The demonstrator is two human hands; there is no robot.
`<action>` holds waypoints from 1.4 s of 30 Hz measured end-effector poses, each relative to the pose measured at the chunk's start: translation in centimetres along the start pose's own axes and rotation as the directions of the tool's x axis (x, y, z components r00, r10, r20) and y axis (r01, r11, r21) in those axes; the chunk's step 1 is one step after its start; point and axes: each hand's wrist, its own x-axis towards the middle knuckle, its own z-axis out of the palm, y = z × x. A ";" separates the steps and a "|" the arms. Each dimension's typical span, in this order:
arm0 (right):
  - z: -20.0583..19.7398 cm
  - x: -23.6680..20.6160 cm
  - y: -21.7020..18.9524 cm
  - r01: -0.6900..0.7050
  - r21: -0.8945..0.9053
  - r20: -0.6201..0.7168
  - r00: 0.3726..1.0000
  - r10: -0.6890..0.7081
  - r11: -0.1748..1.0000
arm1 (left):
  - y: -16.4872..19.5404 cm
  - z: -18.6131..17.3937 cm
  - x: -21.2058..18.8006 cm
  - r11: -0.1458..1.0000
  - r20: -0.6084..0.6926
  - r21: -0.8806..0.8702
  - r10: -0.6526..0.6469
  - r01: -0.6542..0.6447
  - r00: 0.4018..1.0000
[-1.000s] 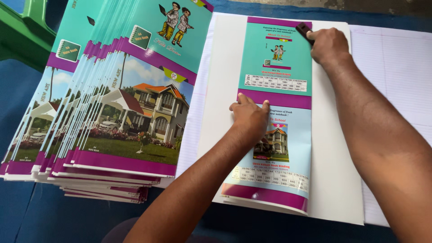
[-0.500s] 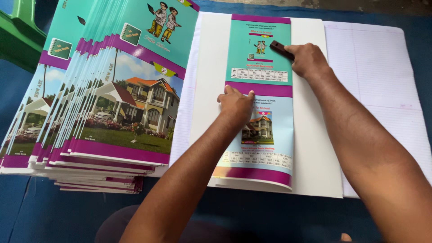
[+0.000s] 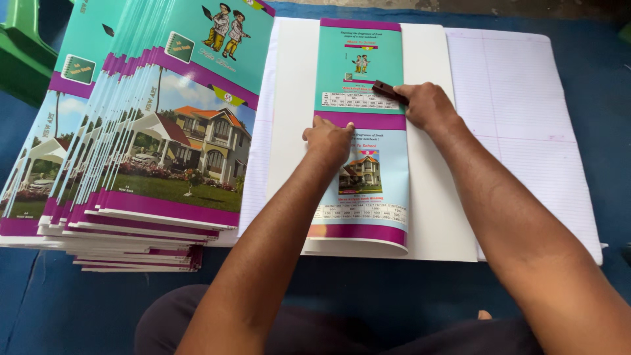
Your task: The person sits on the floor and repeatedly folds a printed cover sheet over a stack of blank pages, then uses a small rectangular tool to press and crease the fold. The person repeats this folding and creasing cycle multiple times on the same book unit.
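A folded notebook cover [image 3: 363,79], teal and purple with a house picture, lies on a white sheet [image 3: 430,197] in the middle. My left hand [image 3: 330,139] presses flat on the cover near its purple middle band. My right hand [image 3: 427,105] grips a small dark creasing tool [image 3: 389,92] and holds it against the cover's right folded edge, just above the purple band. Both forearms reach in from the bottom of the view.
A fanned stack of printed covers [image 3: 144,131] with house pictures fills the left side. Ruled white paper [image 3: 526,125] lies to the right, under the white sheet. A green plastic object [image 3: 23,46] stands at the far left on the blue floor mat [image 3: 59,302].
My right hand has drawn the dark tool down the cover's right edge, from the top toward the middle. My left hand has stayed pressed on the cover.
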 end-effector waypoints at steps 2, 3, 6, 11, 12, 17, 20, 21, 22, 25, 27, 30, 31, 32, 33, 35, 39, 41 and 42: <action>0.1 -0.6 -0.1 -0.020 0.024 0.023 1.000 0.020 1.000 | 0.0 0.0 0.1 1.000 0.002 0.004 -0.003 0.003 1.000; 0.1 -1.0 -0.1 -0.030 0.036 0.035 0.999 0.029 0.999 | 0.0 0.1 0.1 1.000 0.006 0.014 -0.003 0.003 1.000; 0.1 -2.2 -0.1 0.008 0.063 0.000 1.000 -0.008 0.998 | -0.2 0.1 0.3 0.999 0.023 0.034 -0.003 0.002 1.000; -0.4 -3.7 -0.4 -0.001 0.062 0.047 0.999 -0.002 0.998 | 0.0 0.3 0.6 0.999 0.010 0.027 -0.020 0.019 1.000; -0.5 -3.9 -0.6 -0.008 0.063 0.061 0.998 0.004 0.998 | -0.1 0.3 0.7 0.999 0.000 0.024 -0.023 0.023 1.000; -0.7 -5.2 -0.8 -0.012 0.100 0.080 0.997 0.004 0.995 | -0.2 0.7 0.8 0.999 -0.027 0.014 -0.029 0.029 0.999; -0.5 -5.9 -0.5 0.040 0.087 0.069 0.997 -0.046 0.995 | -0.3 0.7 0.9 1.000 -0.027 0.014 -0.026 0.027 0.999; -0.4 -6.1 -0.4 0.054 0.077 0.070 0.996 -0.059 0.996 | -0.3 0.7 0.9 0.999 -0.022 0.013 -0.030 0.030 0.999; -0.3 -6.4 -0.4 0.069 0.075 0.072 0.995 -0.075 0.995 | -0.2 0.7 0.9 0.999 -0.018 0.011 -0.033 0.033 0.999; 0.1 -7.1 -0.3 0.116 0.073 0.066 0.990 -0.121 0.991 | -0.1 0.5 1.1 0.999 -0.002 0.008 -0.051 0.051 0.999; 0.3 -7.8 -0.3 0.146 0.077 0.050 0.987 -0.150 0.986 | -0.2 0.5 1.2 0.999 0.004 0.001 -0.054 0.054 0.999; 0.3 -8.9 -0.4 0.214 0.024 0.038 0.976 -0.215 0.977 | -0.1 0.5 1.3 0.998 0.014 0.003 -0.056 0.056 0.998; 0.3 -9.4 -0.5 0.224 0.020 0.036 0.974 -0.224 0.974 | -0.2 0.5 1.3 0.998 0.018 0.008 -0.059 0.059 0.998; 0.3 -9.8 -0.5 0.234 0.016 0.034 0.971 -0.235 0.972 | -0.2 0.6 1.3 0.998 0.017 0.007 -0.057 0.057 0.998; 0.2 -10.1 -0.6 0.246 0.012 0.031 0.969 -0.246 0.969 | -0.2 0.6 1.3 0.998 0.017 0.007 -0.056 0.056 0.998; -0.1 -10.7 -1.0 0.215 0.050 0.049 0.975 -0.217 0.975 | -0.3 0.6 1.3 0.998 0.010 0.008 -0.056 0.056 0.998; -0.5 -12.5 -1.8 0.172 0.062 0.106 0.978 -0.178 0.983 | -0.1 0.7 1.3 0.998 0.013 0.019 -0.068 0.068 0.998; -0.6 -13.4 -2.1 0.176 0.095 0.092 0.978 -0.185 0.980 | 0.0 0.6 1.4 0.997 0.025 0.028 -0.076 0.075 0.997; -0.7 -13.8 -2.1 0.179 0.112 0.084 0.978 -0.189 0.977 | 0.1 0.6 1.4 0.996 0.032 0.033 -0.080 0.079 0.996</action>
